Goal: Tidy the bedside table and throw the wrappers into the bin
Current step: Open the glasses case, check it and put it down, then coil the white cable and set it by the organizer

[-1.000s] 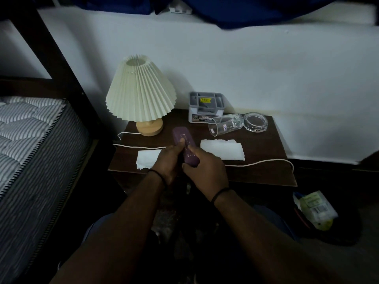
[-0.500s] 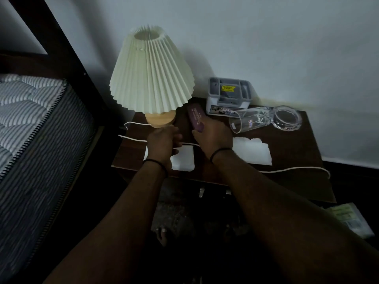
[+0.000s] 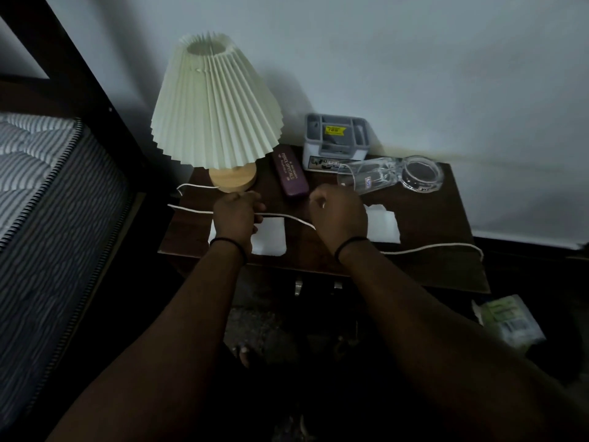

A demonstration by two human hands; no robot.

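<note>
Both hands hover low over the front half of the bedside table [image 3: 446,269], a little apart from each other. The left hand [image 3: 237,215] sits just in front of the lamp's wooden base [image 3: 232,180], fingers curled under; whether it grips the white cord [image 3: 280,215] that runs beneath it, I cannot tell. The right hand [image 3: 339,215] is loosely curled too, knuckles up, and holds nothing I can see. Between the two, further back, a purple glasses case [image 3: 290,175] lies flat on the wood, free of both hands, its far end tucked near the pleated lampshade [image 3: 213,103].

Two white paper wrappers lie on the tabletop: one [image 3: 269,239] between the wrists, partly under the left hand, the other [image 3: 384,229] just right of the right hand. The cord crosses the table from the left edge and loops off the right side.

Against the wall stands a grey organiser box [image 3: 334,141]. Beside it a drinking glass [image 3: 366,177] lies on its side, its base touching a glass ashtray [image 3: 422,173]. Down on the floor to the right sits a greenish packet [image 3: 506,320]. A striped mattress [image 3: 47,186] fills the left.
</note>
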